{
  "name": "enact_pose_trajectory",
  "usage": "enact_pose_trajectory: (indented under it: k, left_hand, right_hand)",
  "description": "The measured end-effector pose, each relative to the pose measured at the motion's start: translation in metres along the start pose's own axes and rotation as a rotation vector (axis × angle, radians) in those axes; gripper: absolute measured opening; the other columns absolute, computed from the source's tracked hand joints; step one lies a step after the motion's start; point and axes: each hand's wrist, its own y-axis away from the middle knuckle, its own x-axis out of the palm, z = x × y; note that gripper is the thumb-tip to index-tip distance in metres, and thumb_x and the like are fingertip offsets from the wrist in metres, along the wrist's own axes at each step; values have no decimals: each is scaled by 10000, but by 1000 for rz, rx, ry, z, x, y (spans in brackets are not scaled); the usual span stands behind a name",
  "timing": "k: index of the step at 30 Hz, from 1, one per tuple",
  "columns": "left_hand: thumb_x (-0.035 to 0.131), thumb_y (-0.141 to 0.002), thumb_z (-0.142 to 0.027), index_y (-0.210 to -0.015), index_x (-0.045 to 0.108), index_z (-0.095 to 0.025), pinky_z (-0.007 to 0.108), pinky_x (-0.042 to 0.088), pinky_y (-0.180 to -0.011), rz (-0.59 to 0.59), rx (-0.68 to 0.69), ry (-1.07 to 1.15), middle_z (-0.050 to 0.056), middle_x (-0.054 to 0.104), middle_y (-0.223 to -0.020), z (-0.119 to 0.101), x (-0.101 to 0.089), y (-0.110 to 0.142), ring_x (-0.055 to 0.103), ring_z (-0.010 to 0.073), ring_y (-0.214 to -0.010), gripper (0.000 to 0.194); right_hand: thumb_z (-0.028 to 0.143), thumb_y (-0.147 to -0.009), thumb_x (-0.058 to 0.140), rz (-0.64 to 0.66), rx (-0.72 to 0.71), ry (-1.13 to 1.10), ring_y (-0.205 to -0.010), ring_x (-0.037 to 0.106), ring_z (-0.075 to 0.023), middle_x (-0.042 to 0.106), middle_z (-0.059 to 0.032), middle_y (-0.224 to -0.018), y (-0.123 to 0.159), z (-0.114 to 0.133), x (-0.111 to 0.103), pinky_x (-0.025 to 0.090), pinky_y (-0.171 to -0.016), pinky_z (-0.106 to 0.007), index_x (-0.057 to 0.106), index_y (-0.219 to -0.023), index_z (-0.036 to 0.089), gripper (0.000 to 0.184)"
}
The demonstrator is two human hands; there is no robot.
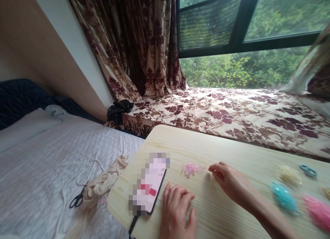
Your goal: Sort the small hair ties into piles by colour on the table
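Note:
My left hand (177,209) lies palm down on the pale wooden table, fingers stretched out and thumb apart, just right of a phone (152,187) with a lit, partly blurred screen. A small heap of thin pink translucent pieces (191,170) rests beyond it on the tabletop. Just right of that heap, my right hand (225,177) has its thumb and fingers pressed together. Whatever may be between those fingertips is too small to make out.
On the table's right lie a turquoise bundle (285,197), a pink bundle (318,211), a cream bundle (287,174) and blue rings (308,171). Black-handled scissors (76,200), bunched beige cloth (103,180) and a white cable (64,194) are on the bed (64,146) at left.

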Motion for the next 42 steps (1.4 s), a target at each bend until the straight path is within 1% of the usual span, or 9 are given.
enact_pose_trajectory:
  k: [6,12,15,19,26,30,34,37,42]
  left_hand:
    - [467,-795,-62,-1046,616,-234,584,374,-1125,9,-27,51,50,651,-974,-1,1,0,640,225,-984,338]
    - [474,-795,-65,-1028,630,-234,579,399,-1114,6,-33,41,51,655,-965,-3,-1,0,644,224,-975,327]
    - [476,-789,-59,-1022,634,-236,579,404,-1113,11,-36,38,49,656,-968,-3,-3,-1,647,224,-979,332]
    - [483,-788,-55,-1028,635,-232,573,404,-1115,15,-33,35,53,657,-972,-4,-3,-1,647,223,-979,336]
    - [475,-812,-67,-1050,621,-237,586,373,-1135,59,-34,31,50,644,-979,1,-3,2,639,218,-996,327]
    - [506,-818,-91,-1094,605,-238,593,412,-1096,147,73,-16,58,651,-1001,12,-6,3,645,230,-1001,328]
    - [529,-813,-97,-1113,602,-240,582,432,-1082,174,119,-68,62,659,-1021,18,-7,4,652,234,-1002,340]
    - [529,-813,-96,-1102,607,-238,577,435,-1082,172,132,-87,57,658,-1018,17,-8,3,655,230,-996,331]
    - [523,-808,-83,-1087,617,-236,554,437,-1090,162,134,-111,57,660,-1010,13,-10,2,656,227,-997,332]
  right_hand:
    - [207,-887,429,3,-29,5,-765,682,-205,736,-75,-943,3,7,2,442,-671,-308,756,-924,225,330]
    - [192,-876,437,-10,-52,21,-728,658,-187,732,-80,-921,-6,15,8,401,-626,-285,749,-878,206,313]
    - [196,-850,466,-12,-64,28,-664,615,-159,711,-61,-849,-9,18,9,367,-589,-266,722,-812,199,259]
    - [193,-831,464,-13,-76,41,-668,592,-154,683,-47,-798,-9,19,8,345,-584,-259,672,-728,199,232]
    - [236,-806,459,-3,-62,42,-592,558,-153,647,-37,-736,13,5,-3,350,-556,-269,600,-665,220,201]
    - [250,-761,477,7,-55,20,-555,557,-153,635,-31,-673,30,-6,-8,356,-526,-269,592,-609,224,192]
    - [296,-789,460,-1,-36,-4,-584,605,-172,665,-48,-709,42,-10,-13,406,-539,-280,664,-693,225,237]
    - [339,-818,441,-11,-6,-21,-624,643,-191,693,-64,-775,48,-12,-13,433,-552,-293,696,-772,234,279]
    - [349,-835,433,8,16,-58,-618,658,-194,704,-52,-803,56,-10,-8,442,-546,-298,717,-817,268,297]
